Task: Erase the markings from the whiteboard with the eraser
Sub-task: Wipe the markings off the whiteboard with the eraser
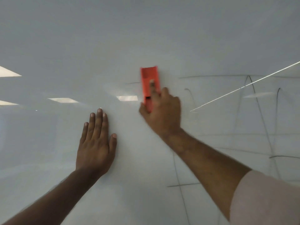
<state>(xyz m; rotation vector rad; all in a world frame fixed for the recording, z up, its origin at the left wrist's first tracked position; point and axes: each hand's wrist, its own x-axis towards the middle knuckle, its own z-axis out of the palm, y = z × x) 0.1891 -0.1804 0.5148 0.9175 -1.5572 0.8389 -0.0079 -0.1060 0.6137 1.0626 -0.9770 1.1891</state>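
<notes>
The orange eraser (149, 86) stands upright against the whiteboard (162, 30), gripped low by the right hand (162, 111), one finger stretched along its back. Thin dark markings (253, 88) remain rightward. The left hand (95, 143) presses flat, fingers straight.

Whiteboard (146, 38) with dark markings (253, 88), orange eraser (148, 82), flat left hand (95, 143).
</notes>
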